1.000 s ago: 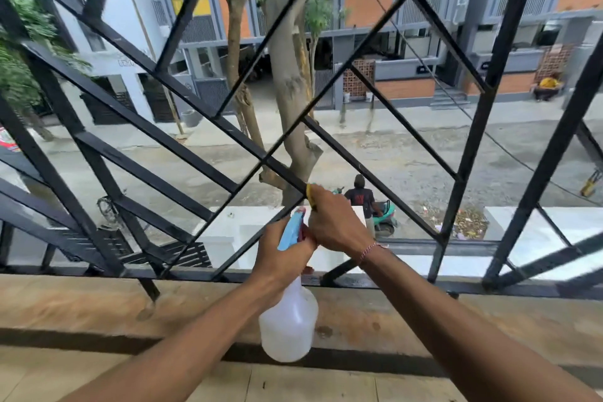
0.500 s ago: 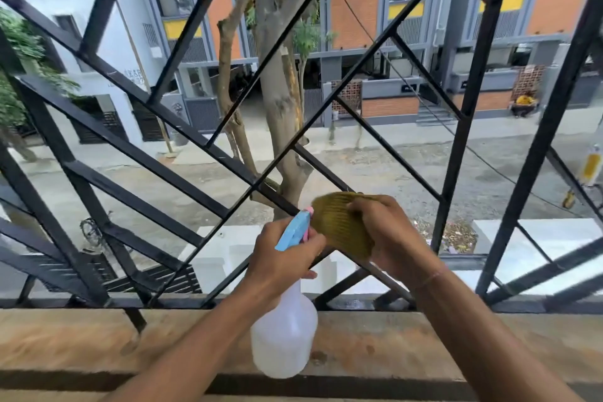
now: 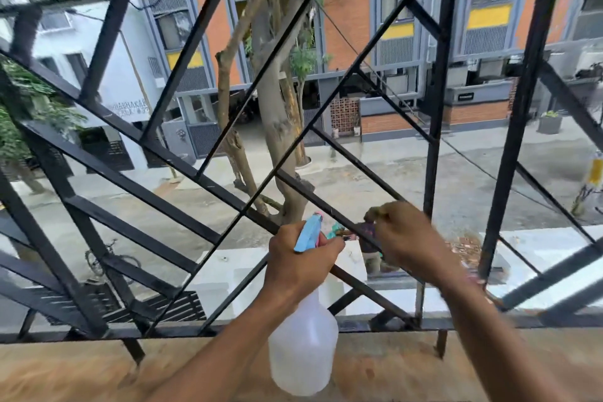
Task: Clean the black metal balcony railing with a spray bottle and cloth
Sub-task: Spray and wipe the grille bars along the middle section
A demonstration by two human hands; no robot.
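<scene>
**Both hands at the railing, bottle in the left, right on a diagonal bar**

Left hand (image 3: 301,263) grips the neck of the spray bottle (image 3: 303,349), fingers curled round it just under the blue trigger head (image 3: 308,232). Bottle hangs upright, translucent white body low in front of the brown ledge (image 3: 81,372), nozzle pointing toward the bars.

Right hand (image 3: 408,238) is motion-blurred, fingers curled over a diagonal bar (image 3: 339,222) of the black railing (image 3: 137,186), near where it runs down to the bottom rail (image 3: 195,331). A sliver of yellowish-green cloth (image 3: 375,209) shows at the fingertips; most of it is hidden under the hand, so the grip on it is only partly visible. Hand and cloth touch the bar.

The two hands are near each other, the right one slightly higher and to the right, with the diagonal bar between them.

Beyond the bars: tree trunk (image 3: 277,127), grey street (image 3: 359,179), orange-and-grey building (image 3: 352,10), white building (image 3: 107,52) at left, a bicycle (image 3: 104,258) below.
</scene>
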